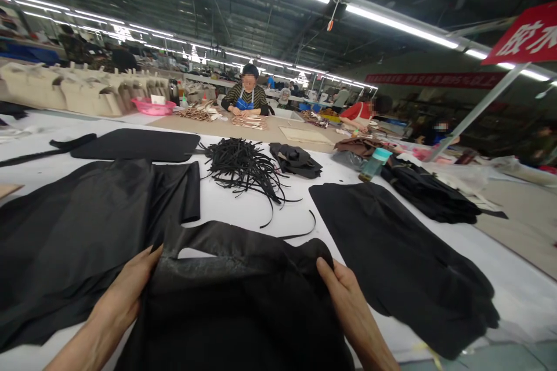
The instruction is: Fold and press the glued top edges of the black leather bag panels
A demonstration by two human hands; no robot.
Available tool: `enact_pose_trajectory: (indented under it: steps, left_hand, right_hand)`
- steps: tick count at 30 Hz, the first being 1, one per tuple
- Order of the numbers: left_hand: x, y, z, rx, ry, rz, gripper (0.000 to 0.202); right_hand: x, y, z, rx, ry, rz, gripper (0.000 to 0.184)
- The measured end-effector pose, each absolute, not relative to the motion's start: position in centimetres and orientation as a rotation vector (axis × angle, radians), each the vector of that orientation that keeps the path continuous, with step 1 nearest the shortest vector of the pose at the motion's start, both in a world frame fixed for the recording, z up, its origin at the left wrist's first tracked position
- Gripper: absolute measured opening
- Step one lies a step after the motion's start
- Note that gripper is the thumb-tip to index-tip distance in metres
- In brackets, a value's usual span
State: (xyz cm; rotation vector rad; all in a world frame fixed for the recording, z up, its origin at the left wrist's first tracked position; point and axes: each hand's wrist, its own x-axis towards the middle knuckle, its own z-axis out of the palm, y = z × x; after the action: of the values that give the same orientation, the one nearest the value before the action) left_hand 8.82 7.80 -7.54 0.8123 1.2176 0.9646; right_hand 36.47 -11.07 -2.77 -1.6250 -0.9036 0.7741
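A black leather-like piece (243,307) with an open upper edge hangs between my two hands at the near side of the table. My left hand (126,287) grips its left upper corner, thumb on top. At the right upper corner my right hand (342,284) is closed on the same piece; the fingers behind it are hidden. To the left lie large black sheets (78,214), partly folded over. On the right a stack of black panels (400,243) rests on the white tabletop (226,208). A tangled pile of thin black strips (243,165) lies straight ahead.
Beyond the strips are a small pile of black pieces (296,159) and a flat black panel (134,144). A teal-lidded bottle (375,163) stands at right near folded black material (430,188). A co-worker (248,95) sits across the table, near a pink basket (154,106).
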Motion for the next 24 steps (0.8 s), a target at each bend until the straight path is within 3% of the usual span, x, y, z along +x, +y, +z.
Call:
enact_pose_trajectory:
  steps: [3,6,9,12,20,24]
  left_hand:
    - [7.6,8.7,-7.7,1.027,1.369,1.027,0.029]
    - [7.0,7.8,-6.9,1.63,1.564,1.287,0.041]
    - [8.1,5.1,-6.0,2.066,1.38,1.396,0.032]
    - [10.4,3.0,-5.5,2.136,1.013,1.056,0.021]
    - [13.3,4.8,-3.5,1.831,0.876,0.461,0.034]
    - [13.6,5.0,-2.9,1.895,0.8,0.375,0.018]
  right_hand:
    - [35.8,-10.9,-2.9,-1.629,-0.911,0.781,0.039]
    - [35.4,-10.9,-3.1,-1.64,-0.949,0.762,0.036]
    - [34.9,-11.0,-3.2,-1.694,-0.963,0.727,0.037]
    - [34.6,-11.1,-3.1,-1.71,-0.976,0.72,0.037]
    - [34.6,-11.6,-2.9,-1.747,-1.18,0.575,0.041]
    - [35.5,-11.4,-3.6,-1.875,-1.243,0.5,0.04]
